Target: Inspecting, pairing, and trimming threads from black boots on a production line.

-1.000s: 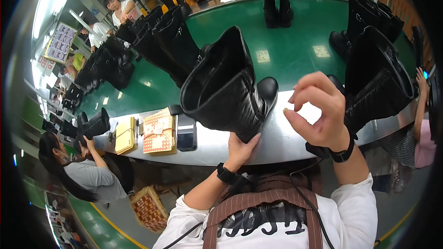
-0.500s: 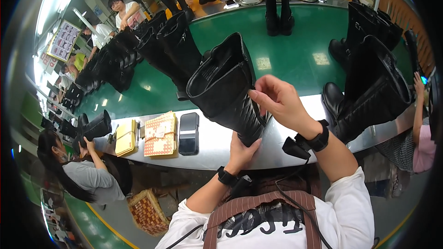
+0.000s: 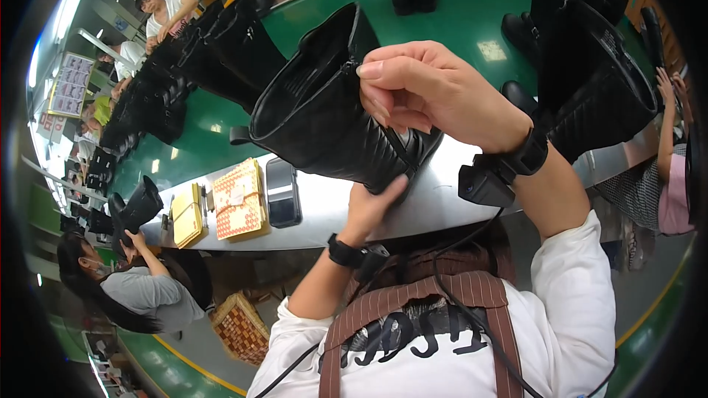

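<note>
A tall black boot (image 3: 310,118) leans over the near edge of the bench, its open top tilted up and to the left. My left hand (image 3: 374,206) is closed round its narrow lower part, thumb on the near side. At the rim, my right hand (image 3: 435,92) pinches with thumb and forefinger at the top of the side zipper. Those fingers mostly hide the zipper pull. Black creased leather runs below them.
More black boots stand at right (image 3: 590,96) and left (image 3: 228,44) on the green table (image 3: 457,0). A dark phone (image 3: 284,191) and yellow card bundles (image 3: 240,199) lie on the metal edge. Co-workers (image 3: 151,287) sit round about; a woven basket (image 3: 241,328) is below.
My right hand has moved up along the boot's side to its top rim. The boot appears shifted up and left in view, and the whole view has tilted downward.
</note>
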`<action>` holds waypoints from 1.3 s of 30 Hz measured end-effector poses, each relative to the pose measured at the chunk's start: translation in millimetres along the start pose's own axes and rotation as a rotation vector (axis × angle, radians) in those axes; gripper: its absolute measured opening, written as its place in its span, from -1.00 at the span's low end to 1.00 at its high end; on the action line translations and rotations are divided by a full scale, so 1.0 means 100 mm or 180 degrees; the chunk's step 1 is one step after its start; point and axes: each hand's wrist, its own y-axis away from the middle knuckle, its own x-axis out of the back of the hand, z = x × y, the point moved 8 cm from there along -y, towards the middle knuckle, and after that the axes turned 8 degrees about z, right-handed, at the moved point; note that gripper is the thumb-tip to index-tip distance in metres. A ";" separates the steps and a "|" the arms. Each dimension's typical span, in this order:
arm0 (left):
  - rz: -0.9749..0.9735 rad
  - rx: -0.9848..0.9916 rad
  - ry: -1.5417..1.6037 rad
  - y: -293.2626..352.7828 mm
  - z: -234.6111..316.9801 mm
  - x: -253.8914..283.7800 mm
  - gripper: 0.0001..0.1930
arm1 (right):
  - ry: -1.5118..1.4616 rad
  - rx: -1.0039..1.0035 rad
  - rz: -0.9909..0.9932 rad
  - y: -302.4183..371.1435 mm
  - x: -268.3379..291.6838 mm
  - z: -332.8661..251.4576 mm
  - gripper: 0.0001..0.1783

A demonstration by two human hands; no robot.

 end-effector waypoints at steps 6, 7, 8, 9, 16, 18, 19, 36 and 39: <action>-0.0001 0.0928 0.1121 0.01 0.22 -0.09 -0.61 | 0.1323 0.1513 0.1475 0.42 0.56 0.00 -0.70; 0.0005 0.1024 0.1487 0.02 0.29 -0.10 -0.60 | 0.1392 0.1707 0.1940 0.56 0.73 0.02 -0.71; 0.0015 0.1110 0.1865 0.03 0.37 -0.11 -0.59 | 0.1554 0.1578 0.2397 0.71 0.89 0.10 -0.64; -0.0078 0.1149 0.2033 0.04 0.44 -0.13 -0.58 | 0.1695 0.1323 0.2937 0.86 1.04 0.22 -0.55; -0.0193 0.0911 0.2469 0.08 0.74 -0.20 -0.52 | 0.0908 0.0474 0.2121 0.83 0.94 0.96 -0.15; -0.0088 0.0734 0.2389 0.10 0.74 -0.18 -0.54 | 0.0862 0.0593 0.2011 0.78 0.92 0.92 -0.15; -0.0049 0.0558 0.2273 0.12 0.75 -0.16 -0.57 | 0.0958 0.0361 0.2107 0.77 0.96 0.95 -0.16; -0.0428 -0.0631 -0.0491 0.45 0.37 0.67 -0.56 | 0.1353 0.0610 0.1726 0.61 1.10 0.21 -0.76; -0.0314 -0.0298 0.0257 0.34 0.17 0.83 -0.58 | 0.1233 -0.0008 0.1466 0.55 1.12 0.26 -0.88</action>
